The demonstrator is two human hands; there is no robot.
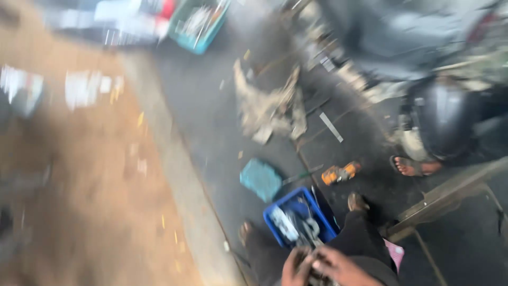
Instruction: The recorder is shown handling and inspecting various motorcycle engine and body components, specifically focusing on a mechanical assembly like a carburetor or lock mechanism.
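A blurred downward view over a workshop floor. At far left, bare brown ground (95, 201) carries pale scraps, too smeared to tell what they are. A lighter concrete strip (185, 185) divides it from the dark, oily floor (211, 122).

Near the top edge, a teal basket (198, 24) holds a jumble of pale and metallic pieces, too blurred to identify. Farther right, a crumpled grey-beige rag (270, 106) lies spread on the dark floor. Below it, a teal square pad (260, 179) rests just beside a blue plastic crate (299, 217), which holds a white part and grey metal pieces, packed close.

At the bottom edge, the person's left hand (295, 267) and right hand (341, 267) meet over a small dark object (316, 276); the fingers of both curl around it, but the blur hides what it is and how firm the grip is. It sits directly below the blue crate, between the person's dark-trousered knees.

Right of the crate, an orange tool (339, 172) lies on the floor. Beyond it, another person's sandalled foot (415, 167) rests below a dark rounded helmet-like shape (447, 119). A metal bar (450, 193) slants across the lower right.
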